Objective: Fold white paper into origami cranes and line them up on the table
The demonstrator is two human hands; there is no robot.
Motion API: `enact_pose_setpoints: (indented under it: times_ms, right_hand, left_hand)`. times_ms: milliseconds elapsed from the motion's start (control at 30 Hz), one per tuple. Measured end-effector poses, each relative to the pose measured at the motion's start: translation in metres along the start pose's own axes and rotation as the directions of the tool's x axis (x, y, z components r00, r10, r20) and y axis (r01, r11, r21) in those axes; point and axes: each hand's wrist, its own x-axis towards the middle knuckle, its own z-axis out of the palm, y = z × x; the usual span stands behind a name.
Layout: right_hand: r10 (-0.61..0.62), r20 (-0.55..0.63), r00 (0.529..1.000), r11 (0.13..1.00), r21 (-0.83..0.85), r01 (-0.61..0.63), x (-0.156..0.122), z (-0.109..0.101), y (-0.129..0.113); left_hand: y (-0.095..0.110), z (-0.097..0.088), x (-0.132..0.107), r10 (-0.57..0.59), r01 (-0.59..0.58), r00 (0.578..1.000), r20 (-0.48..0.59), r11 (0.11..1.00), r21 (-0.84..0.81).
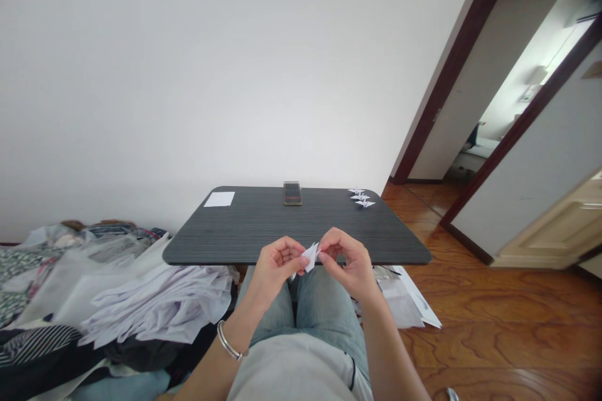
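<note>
A small folded piece of white paper, pointed at its upper end like a part-formed origami crane, is held just over the near edge of the dark table. My left hand pinches its left side between thumb and fingers. On the right, my right hand grips a thin point of the same paper with thumb and forefinger. Several finished white paper cranes stand grouped at the table's far right corner. A stack of white paper lies at the far left.
A phone rests near the table's back edge, by the white wall. Clothes and a pile of white cloth heap up on the left. Papers and a white bag sit below the table's right side, on the wooden floor.
</note>
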Motion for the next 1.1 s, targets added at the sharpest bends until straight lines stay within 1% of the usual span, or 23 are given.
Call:
enact_pose_setpoints:
  times_ms: [167, 467, 933, 1100]
  right_hand:
    - [-0.045, 0.054, 0.998, 0.998, -0.050, 0.048, 0.001, -0.005, -0.001]
    - [-0.059, 0.137, 0.989, 0.985, -0.152, 0.079, 0.001, -0.013, -0.003]
    - [-0.165, 0.186, 0.968, 0.917, -0.331, 0.220, 0.001, -0.020, -0.001]
    - [-0.185, 0.177, 0.967, 0.898, -0.370, 0.239, 0.000, -0.020, 0.000]
  left_hand:
    - [-0.001, -0.002, 0.001, -0.019, 0.019, 1.000, 0.007, 1.000, -0.005]
    - [-0.003, -0.006, 0.003, -0.023, 0.023, 1.000, 0.005, 1.000, -0.013]
    - [-0.003, -0.007, 0.002, -0.027, 0.027, 1.000, 0.007, 1.000, 0.000]
    - [-0.003, -0.007, 0.002, -0.037, 0.038, 0.999, 0.012, 0.999, -0.019]
